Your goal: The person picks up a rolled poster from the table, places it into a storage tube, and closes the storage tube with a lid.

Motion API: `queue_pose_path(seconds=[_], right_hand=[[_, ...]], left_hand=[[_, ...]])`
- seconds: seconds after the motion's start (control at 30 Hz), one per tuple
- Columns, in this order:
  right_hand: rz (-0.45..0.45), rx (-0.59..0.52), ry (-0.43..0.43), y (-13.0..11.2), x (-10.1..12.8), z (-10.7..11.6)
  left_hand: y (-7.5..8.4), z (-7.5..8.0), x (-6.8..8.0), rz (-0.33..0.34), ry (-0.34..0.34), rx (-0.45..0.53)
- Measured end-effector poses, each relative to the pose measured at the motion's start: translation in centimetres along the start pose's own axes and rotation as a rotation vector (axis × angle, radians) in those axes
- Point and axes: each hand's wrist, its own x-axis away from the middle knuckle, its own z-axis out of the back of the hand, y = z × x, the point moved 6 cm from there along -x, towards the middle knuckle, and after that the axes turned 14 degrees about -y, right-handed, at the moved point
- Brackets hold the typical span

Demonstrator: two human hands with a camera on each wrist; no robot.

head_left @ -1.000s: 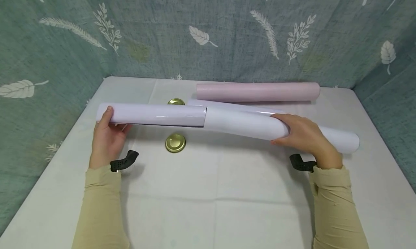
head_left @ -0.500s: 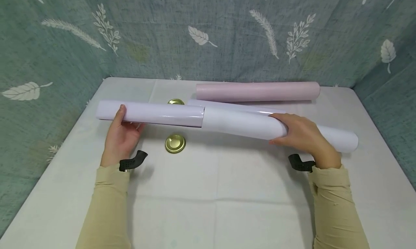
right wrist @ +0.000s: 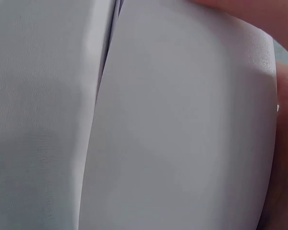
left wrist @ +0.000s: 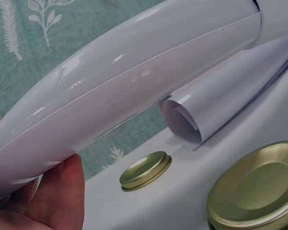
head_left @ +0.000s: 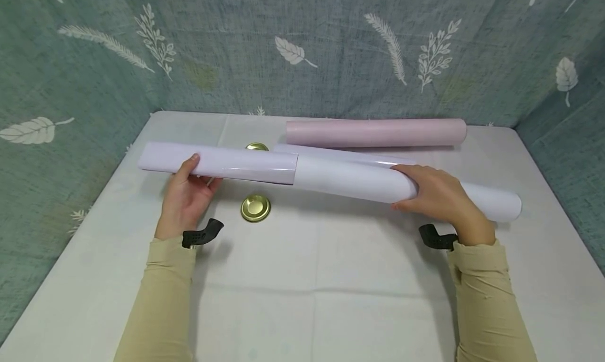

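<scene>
Two hands hold paper rolls above a white cloth-covered table (head_left: 302,278).

The left hand (head_left: 186,196) cups the glossy pale-lilac paper roll (head_left: 219,163) from beneath, thumb curled over its near side, gripping it left of its middle; the roll lies level, clear of the table, its right end tucked into the wider matte white paper roll (head_left: 359,181); the right hand (head_left: 437,196) lies over that white roll, fingers wrapped round its top, with the roll's far end reaching out to the right beyond the hand; a thinner white roll (left wrist: 216,103) lies just behind; two round gold metal lids (head_left: 255,208) sit on the table below and behind the lilac roll; a pink paper roll (head_left: 375,133) rests at the back edge.
</scene>
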Motion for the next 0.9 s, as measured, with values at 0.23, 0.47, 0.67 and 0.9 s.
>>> queue_pose_path(seconds=[0.23, 0.47, 0.67, 0.9], right_hand=[[0.007, -0.003, 0.014, 0.0, 0.0, 0.0], [0.018, 0.009, 0.014, -0.2, -0.1, -0.2], [0.026, 0.011, 0.012, -0.3, -0.1, -0.4], [0.069, 0.031, -0.001, -0.8, -0.6, -1.1]], left_hand=[[0.2, 0.0, 0.0, -0.013, -0.021, -0.018], [0.0, -0.5, -0.1, -0.031, -0.055, -0.064], [0.0, -0.4, 0.0, -0.018, -0.055, -0.094], [0.0, -0.1, 0.0, 0.045, -0.081, -0.101]])
